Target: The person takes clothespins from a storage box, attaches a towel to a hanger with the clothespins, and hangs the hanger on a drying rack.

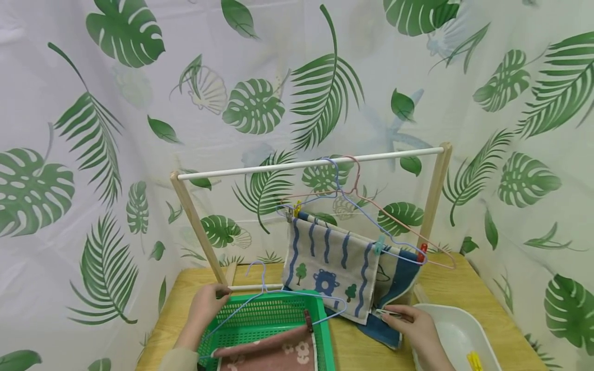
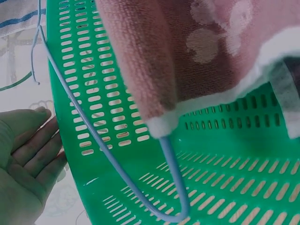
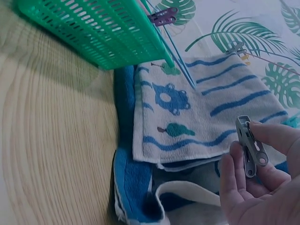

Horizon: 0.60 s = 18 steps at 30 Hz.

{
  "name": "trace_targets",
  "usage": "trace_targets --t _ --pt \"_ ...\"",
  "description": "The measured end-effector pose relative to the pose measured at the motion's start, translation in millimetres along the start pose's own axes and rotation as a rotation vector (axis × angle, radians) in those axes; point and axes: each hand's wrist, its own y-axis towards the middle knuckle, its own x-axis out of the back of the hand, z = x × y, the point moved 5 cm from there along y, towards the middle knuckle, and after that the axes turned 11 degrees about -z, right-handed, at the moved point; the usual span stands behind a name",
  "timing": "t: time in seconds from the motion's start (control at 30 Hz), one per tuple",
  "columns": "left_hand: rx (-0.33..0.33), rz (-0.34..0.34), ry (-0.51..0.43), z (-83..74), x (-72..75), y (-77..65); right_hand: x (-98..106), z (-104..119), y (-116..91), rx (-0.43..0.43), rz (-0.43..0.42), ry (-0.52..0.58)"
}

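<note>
Between the thumb and fingers of my right hand is a grey clothespin, held just beside the lower part of a white towel with blue stripes and a bear. That towel hangs from a blue hanger on the rack, in front of a blue and white towel on a pink hanger. My left hand is at the left side of the green basket, fingers extended and empty. A pink flowered towel lies over another blue hanger at the basket, with a dark clothespin on it.
The drying rack's white bar runs above, between wooden posts. A white basin with yellow clothespins stands at the right. Teal and red clothespins grip the hanging towels. A leaf-patterned curtain surrounds the wooden table.
</note>
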Motion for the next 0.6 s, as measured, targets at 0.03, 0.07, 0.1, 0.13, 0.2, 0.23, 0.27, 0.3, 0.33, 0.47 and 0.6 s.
trace_targets --t 0.03,0.07,0.1,0.13,0.2,0.23,0.27,0.3,0.33,0.47,0.6 --pt "-0.003 -0.012 0.006 0.3 1.1 -0.6 -1.9 0.5 -0.7 0.001 0.002 0.003" --pt "-0.002 -0.024 0.01 0.3 2.3 -1.1 -3.4 1.2 -1.6 0.005 0.005 0.0" --pt "0.003 -0.034 0.014 0.8 3.1 -1.6 -4.7 1.6 -2.0 0.005 0.009 0.001" --pt "0.006 -0.042 0.016 0.5 4.2 -2.1 -5.6 2.0 -2.6 0.005 0.011 0.001" --pt "0.021 -0.054 0.01 -0.4 7.1 -3.4 -7.2 2.7 -3.4 -0.002 0.011 0.007" --pt "0.029 -0.058 0.005 -1.3 8.8 -4.0 -8.0 3.5 -3.8 -0.005 0.011 0.008" --pt "0.036 -0.061 0.0 -1.8 10.1 -4.6 -8.5 4.1 -4.2 -0.006 0.012 0.005" --pt "0.043 -0.061 -0.006 -2.4 11.4 -5.3 -8.9 4.4 -4.3 -0.007 0.011 0.006" --pt "0.045 -0.06 -0.011 -3.0 12.6 -5.9 -9.3 4.8 -4.4 -0.007 0.01 0.004" --pt "0.033 -0.032 -0.034 -4.6 14.9 -9.3 -10.5 5.6 -4.9 0.001 0.015 0.006" --pt "0.034 0.031 -0.071 -2.5 13.3 -15.2 -11.9 5.4 -5.2 -0.009 0.016 0.018"
